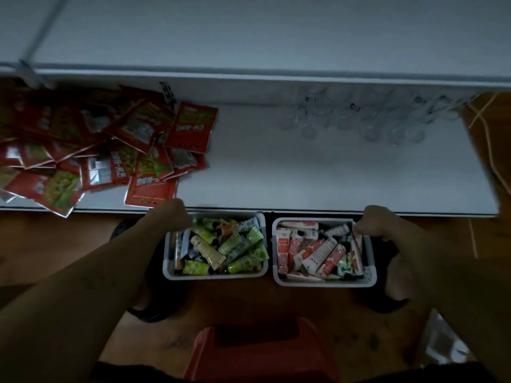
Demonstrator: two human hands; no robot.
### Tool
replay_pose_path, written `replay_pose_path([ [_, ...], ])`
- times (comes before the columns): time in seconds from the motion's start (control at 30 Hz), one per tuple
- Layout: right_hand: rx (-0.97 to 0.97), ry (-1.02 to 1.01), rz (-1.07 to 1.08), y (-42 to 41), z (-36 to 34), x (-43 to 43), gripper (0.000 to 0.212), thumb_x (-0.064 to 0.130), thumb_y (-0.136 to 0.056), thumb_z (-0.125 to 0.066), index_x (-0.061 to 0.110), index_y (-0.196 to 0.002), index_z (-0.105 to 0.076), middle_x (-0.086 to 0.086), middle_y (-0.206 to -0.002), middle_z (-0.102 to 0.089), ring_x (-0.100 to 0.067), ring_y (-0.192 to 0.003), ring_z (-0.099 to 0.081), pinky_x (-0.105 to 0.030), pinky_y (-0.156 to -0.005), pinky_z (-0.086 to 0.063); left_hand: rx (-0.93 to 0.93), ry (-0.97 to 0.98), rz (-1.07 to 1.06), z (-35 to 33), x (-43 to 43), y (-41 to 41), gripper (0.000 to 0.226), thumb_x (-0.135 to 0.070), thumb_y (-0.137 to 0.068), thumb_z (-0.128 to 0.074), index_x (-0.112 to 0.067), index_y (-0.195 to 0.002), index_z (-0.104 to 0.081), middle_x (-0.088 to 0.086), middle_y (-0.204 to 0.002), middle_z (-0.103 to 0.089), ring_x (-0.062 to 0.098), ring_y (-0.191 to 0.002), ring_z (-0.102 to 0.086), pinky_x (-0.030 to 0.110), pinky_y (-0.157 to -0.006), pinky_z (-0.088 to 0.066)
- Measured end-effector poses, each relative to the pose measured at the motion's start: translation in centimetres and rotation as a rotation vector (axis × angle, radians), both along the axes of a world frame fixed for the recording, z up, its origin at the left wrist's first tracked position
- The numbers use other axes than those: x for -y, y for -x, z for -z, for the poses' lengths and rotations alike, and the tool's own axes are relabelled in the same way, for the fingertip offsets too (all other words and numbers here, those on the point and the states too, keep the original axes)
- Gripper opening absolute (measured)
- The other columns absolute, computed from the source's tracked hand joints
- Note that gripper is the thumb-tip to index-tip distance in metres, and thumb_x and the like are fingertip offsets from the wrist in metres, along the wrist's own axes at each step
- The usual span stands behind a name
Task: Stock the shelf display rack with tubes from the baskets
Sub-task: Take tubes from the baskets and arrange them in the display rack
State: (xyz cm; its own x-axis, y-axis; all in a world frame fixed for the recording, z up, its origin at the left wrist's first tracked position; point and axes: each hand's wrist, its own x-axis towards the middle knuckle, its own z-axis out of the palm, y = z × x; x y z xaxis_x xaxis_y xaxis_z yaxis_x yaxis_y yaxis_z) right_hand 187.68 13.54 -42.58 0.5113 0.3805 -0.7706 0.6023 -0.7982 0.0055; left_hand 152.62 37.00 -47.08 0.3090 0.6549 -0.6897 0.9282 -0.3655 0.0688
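Two white baskets stand side by side on the floor against the front edge of a low white shelf [304, 175]. The left basket [215, 275] holds several green and yellow tubes [210, 250]. Red, pink and white tubes [318, 252] fill the right basket [326, 281]. My left hand [168, 217] curls over the far left corner of the left basket. My right hand [384, 225] grips the far right rim of the right basket. A clear display rack [359, 117] stands at the back right of the shelf, hard to make out in the dim light.
A heap of red snack packets [105, 150] covers the shelf's left part. A red stool [260, 349] is below me on the wooden floor. Dark round shapes [149, 308] lie under the baskets. Thin cords [484, 134] hang at the right.
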Motion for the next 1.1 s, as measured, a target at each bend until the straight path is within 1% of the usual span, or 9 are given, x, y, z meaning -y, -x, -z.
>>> replay_pose_path([
  [0.03,0.030,-0.012,-0.062,0.4,-0.5,-0.6,0.034,0.021,-0.090,-0.057,-0.001,-0.116,-0.055,-0.015,-0.110,-0.061,-0.028,-0.097,-0.060,-0.028,-0.074,-0.049,0.044,-0.014,0.005,-1.6,0.7,-0.6,0.040,-0.029,-0.089,-0.059,-0.002,-0.118,-0.058,0.015,-0.117,-0.061,0.030,-0.107,-0.059,0.032,-0.084,-0.047],
  [0.1,0.025,-0.070,-0.139,1.4,-1.4,-1.7,0.057,0.024,-0.090,-0.059,-0.001,-0.138,-0.041,-0.017,-0.141,-0.046,-0.030,-0.125,-0.048,-0.031,-0.099,-0.043,0.186,-0.047,0.023,-3.8,1.9,-1.4,0.045,-0.027,-0.090,-0.059,-0.009,-0.131,-0.051,0.013,-0.129,-0.058,0.029,-0.117,-0.055,0.032,-0.094,-0.045],
  [0.2,-0.042,-0.172,-0.271,4.1,-2.5,-3.6,0.068,0.026,-0.089,-0.061,0.010,-0.148,-0.029,-0.011,-0.152,-0.032,-0.027,-0.135,-0.037,-0.030,-0.107,-0.035,0.268,-0.027,0.094,-4.8,3.1,-1.9,0.047,-0.026,-0.090,-0.058,-0.017,-0.135,-0.048,0.010,-0.132,-0.057,0.025,-0.120,-0.054,0.032,-0.097,-0.044],
  [0.33,-0.119,-0.210,-0.563,9.3,-3.0,-6.1,0.056,0.031,-0.091,-0.059,0.014,-0.140,-0.042,-0.011,-0.141,-0.046,-0.027,-0.122,-0.047,-0.033,-0.097,-0.042,0.268,-0.042,0.233,-6.2,4.8,-2.2,0.043,-0.021,-0.090,-0.054,-0.017,-0.133,-0.051,0.010,-0.119,-0.064,0.026,-0.110,-0.057,0.032,-0.086,-0.048],
  [0.5,-0.229,-0.235,-0.770,16.0,-2.3,-8.1,0.039,0.028,-0.088,-0.060,0.012,-0.124,-0.059,-0.013,-0.119,-0.060,-0.031,-0.103,-0.058,-0.039,-0.084,-0.052,0.181,-0.069,0.405,-4.4,6.2,-0.6,0.042,-0.033,-0.088,-0.057,-0.023,-0.128,-0.053,0.003,-0.126,-0.057,0.023,-0.116,-0.054,0.038,-0.092,-0.048],
  [0.63,-0.258,-0.269,-0.849,19.4,0.2,-8.4,0.033,0.024,-0.090,-0.058,0.011,-0.120,-0.055,-0.008,-0.095,-0.054,-0.023,-0.078,-0.052,-0.030,-0.061,-0.039,0.135,-0.018,0.570,-2.1,7.0,-0.1,0.046,-0.039,-0.083,-0.066,-0.026,-0.126,-0.053,0.001,-0.127,-0.054,0.023,-0.120,-0.049,0.043,-0.095,-0.045],
  [0.8,-0.181,-0.399,-0.813,20.7,4.0,-8.6,0.032,0.016,-0.090,-0.055,0.014,-0.121,-0.051,-0.013,-0.122,-0.050,-0.031,-0.107,-0.051,-0.037,-0.075,-0.042,0.157,-0.001,0.640,0.3,6.8,0.6,0.054,-0.028,-0.080,-0.071,-0.023,-0.130,-0.051,0.001,-0.134,-0.044,0.025,-0.123,-0.041,0.042,-0.091,-0.045],
  [0.97,-0.191,-0.458,-0.810,20.0,6.5,-8.8,0.047,0.019,-0.091,-0.056,0.017,-0.136,-0.043,-0.010,-0.136,-0.039,-0.030,-0.119,-0.043,-0.036,-0.088,-0.040,0.147,-0.040,0.680,1.8,6.1,1.4,0.055,-0.037,-0.085,-0.066,-0.027,-0.135,-0.047,0.005,-0.138,-0.035,0.026,-0.130,-0.031,0.040,-0.096,-0.038],
  [1.1,-0.250,-0.520,-0.728,19.4,7.4,-9.2,0.050,0.019,-0.089,-0.061,0.023,-0.136,-0.044,-0.004,-0.129,-0.042,-0.026,-0.108,-0.049,-0.031,-0.073,-0.037,0.124,-0.035,0.707,2.4,5.5,2.4,0.048,-0.032,-0.089,-0.060,-0.033,-0.135,-0.046,0.006,-0.138,-0.036,0.026,-0.129,-0.031,0.040,-0.102,-0.034],
])
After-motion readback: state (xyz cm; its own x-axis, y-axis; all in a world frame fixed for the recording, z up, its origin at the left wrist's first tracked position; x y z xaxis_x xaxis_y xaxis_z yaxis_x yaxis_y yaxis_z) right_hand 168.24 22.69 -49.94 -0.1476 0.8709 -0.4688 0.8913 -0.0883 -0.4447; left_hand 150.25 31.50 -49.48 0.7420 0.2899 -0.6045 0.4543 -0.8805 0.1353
